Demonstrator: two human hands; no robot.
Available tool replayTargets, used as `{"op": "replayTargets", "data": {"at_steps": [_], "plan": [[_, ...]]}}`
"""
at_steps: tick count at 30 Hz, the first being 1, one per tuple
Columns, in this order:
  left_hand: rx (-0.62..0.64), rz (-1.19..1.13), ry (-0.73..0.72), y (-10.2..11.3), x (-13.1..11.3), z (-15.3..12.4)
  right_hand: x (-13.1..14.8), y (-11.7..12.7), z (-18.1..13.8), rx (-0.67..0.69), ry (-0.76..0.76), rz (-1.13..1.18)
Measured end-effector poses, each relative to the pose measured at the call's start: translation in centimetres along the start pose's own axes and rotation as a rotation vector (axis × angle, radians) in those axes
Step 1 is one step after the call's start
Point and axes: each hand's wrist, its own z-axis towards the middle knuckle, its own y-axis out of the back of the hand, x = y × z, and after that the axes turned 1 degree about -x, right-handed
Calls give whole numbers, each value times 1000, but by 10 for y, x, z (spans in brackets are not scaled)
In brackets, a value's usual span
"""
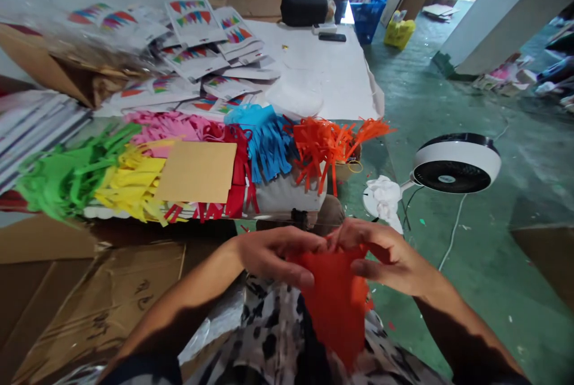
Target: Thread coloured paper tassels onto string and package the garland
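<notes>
In front of my lap, my left hand [280, 256] and my right hand [383, 253] pinch the top edge of an orange-red sheet [338, 301]. It looks like thin paper or cloth and hangs down between them over the patterned garment. My fingertips nearly meet at its top edge; what they do there is too small to make out. On the table just beyond lie an orange fringed bundle [320, 146], a blue fringed bundle [264, 140] and a tan card [197, 171]. The card rests on yellow fringe [130, 179] and red fringe [242, 173].
Green fringe [76, 164] and pink fringe [170, 128] lie at the table's left. Behind them are piled printed packets [192, 20]. A fan [455, 164] stands to the right on the green floor. Flattened cardboard [134, 301] lies at lower left; a blue basket [368, 14] stands farther back.
</notes>
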Motion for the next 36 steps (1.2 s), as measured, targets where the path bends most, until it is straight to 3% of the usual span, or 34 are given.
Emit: {"op": "replayTargets", "data": {"at_steps": [4,5,7,11,13,16,19,20,22,24,25,29,32,36], "plan": [[246,-68,300,16,14,5,9,10,10,-55,-32,-265],[277,-48,363,22,15,4,9,14,14,-90,-39,-337],[220,24,436,39,14,-3,3,24,24,-153,-59,-451],[-266,329,388,75,-9,-38,-28,43,48,-214,-151,-546],[-449,566,407,86,-24,-59,-50,49,59,-238,-185,-544],[-817,1085,393,82,-36,-78,-81,51,70,-272,-224,-577],[-1182,1598,186,60,-22,-67,-101,45,75,-277,-301,-670],[-1173,1690,71,53,-11,-56,-104,43,75,-273,-325,-697],[-886,1762,-137,43,19,-27,-105,39,74,-263,-361,-750],[-652,1773,-178,42,53,1,-99,35,70,-257,-364,-843],[-628,1765,-176,43,68,13,-94,33,67,-259,-342,-917],[-724,1750,-248,50,102,30,-74,20,43,-174,-100,-1170],[-784,1714,-287,43,99,25,-75,4,21,8,-9,-1185],[-829,1672,-235,32,85,12,-87,-6,5,-7,-43,-1160]]}}
